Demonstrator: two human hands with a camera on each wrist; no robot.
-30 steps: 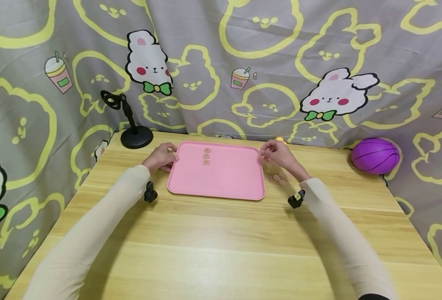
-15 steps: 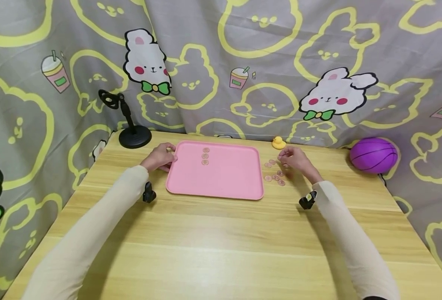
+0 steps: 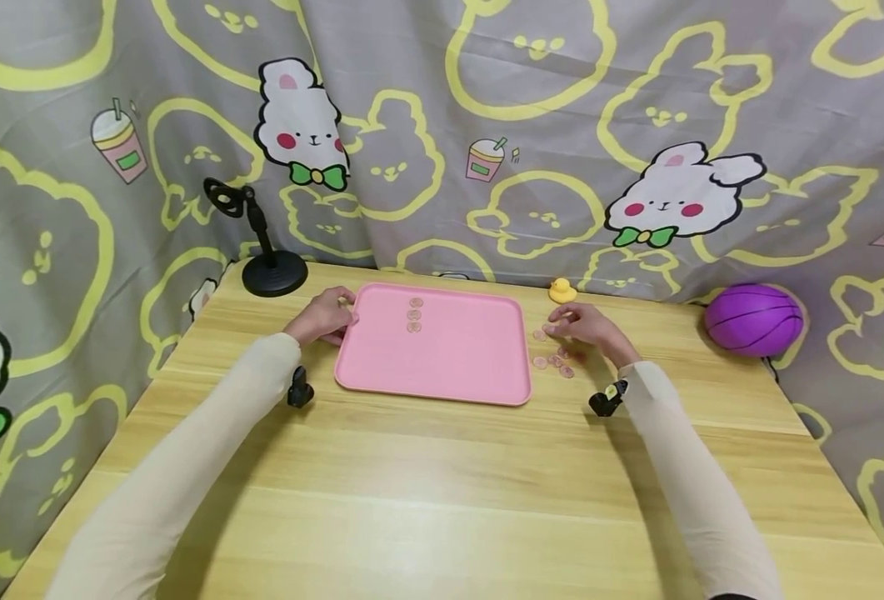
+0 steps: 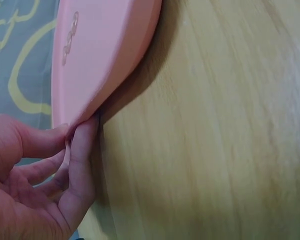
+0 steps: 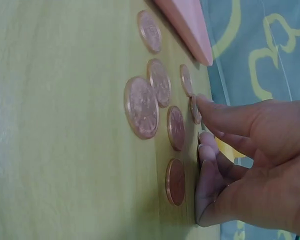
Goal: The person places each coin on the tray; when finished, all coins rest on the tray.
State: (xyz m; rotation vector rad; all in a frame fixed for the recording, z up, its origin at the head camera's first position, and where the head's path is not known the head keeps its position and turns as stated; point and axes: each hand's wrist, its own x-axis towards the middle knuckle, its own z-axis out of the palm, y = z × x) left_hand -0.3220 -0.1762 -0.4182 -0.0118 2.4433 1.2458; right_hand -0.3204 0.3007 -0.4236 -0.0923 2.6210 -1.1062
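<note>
A pink tray (image 3: 434,367) lies on the table, with three copper-coloured coins (image 3: 414,315) lined up on its left part. My left hand (image 3: 322,315) grips the tray's left rim; the left wrist view shows its thumb above and fingers beneath. To the right of the tray, several more coins (image 5: 141,107) are scattered on the wood. Over the back of these reaches my right hand (image 3: 587,325). Its thumb (image 5: 215,111) is at the edge of one coin (image 5: 195,109), with the fingers spread a little apart from the thumb. Another coin is partly hidden behind those fingers.
Behind the right hand sits a yellow rubber duck (image 3: 562,291). A purple ball (image 3: 753,320) stands at the table's right end, and a black stand (image 3: 274,273) at the back left. A patterned curtain (image 3: 412,125) hangs behind the table.
My right hand moved right from the tray's right rim, uncovering the duck and coins, then slightly left and down to the coins. The left hand keeps its grip on the tray.
</note>
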